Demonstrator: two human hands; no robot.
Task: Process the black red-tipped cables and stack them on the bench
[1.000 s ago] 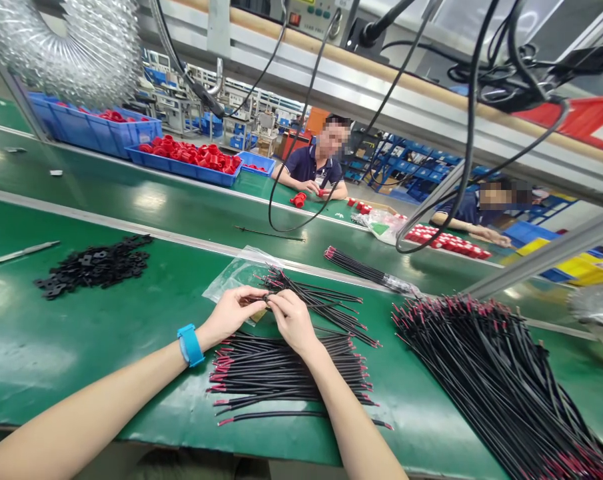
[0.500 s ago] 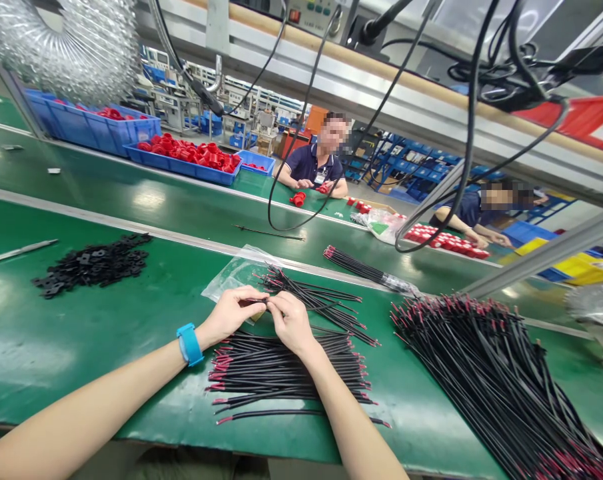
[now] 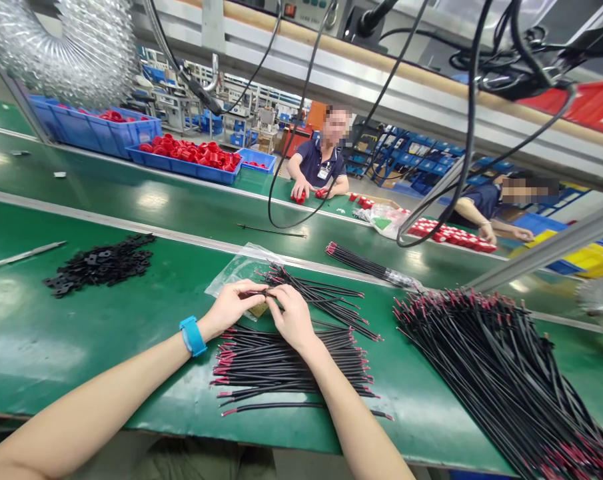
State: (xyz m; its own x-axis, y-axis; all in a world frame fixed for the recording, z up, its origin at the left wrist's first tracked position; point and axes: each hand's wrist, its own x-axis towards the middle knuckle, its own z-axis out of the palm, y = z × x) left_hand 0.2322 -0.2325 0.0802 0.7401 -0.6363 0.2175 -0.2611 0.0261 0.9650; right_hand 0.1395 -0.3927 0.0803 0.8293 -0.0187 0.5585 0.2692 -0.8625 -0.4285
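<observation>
My left hand [image 3: 234, 305], with a blue band on its wrist, and my right hand [image 3: 294, 315] meet over the green bench, both pinching one thin black wire [image 3: 261, 294] between their fingertips. Under and in front of the hands lies a flat stack of short black wires with red ends [image 3: 281, 367]. A looser fan of the same wires [image 3: 326, 300] lies just beyond my right hand. A clear plastic bag [image 3: 234, 273] sits behind my left hand.
A big heap of longer black wires [image 3: 501, 373] fills the right side. Small black parts [image 3: 101, 263] lie in a pile at the left. Beyond a green conveyor, two seated people handle red parts near blue bins [image 3: 181, 163]. Cables hang overhead.
Both hands stay together on the wire with small finger movements. The view has shifted slightly. The people across the conveyor have moved their arms.
</observation>
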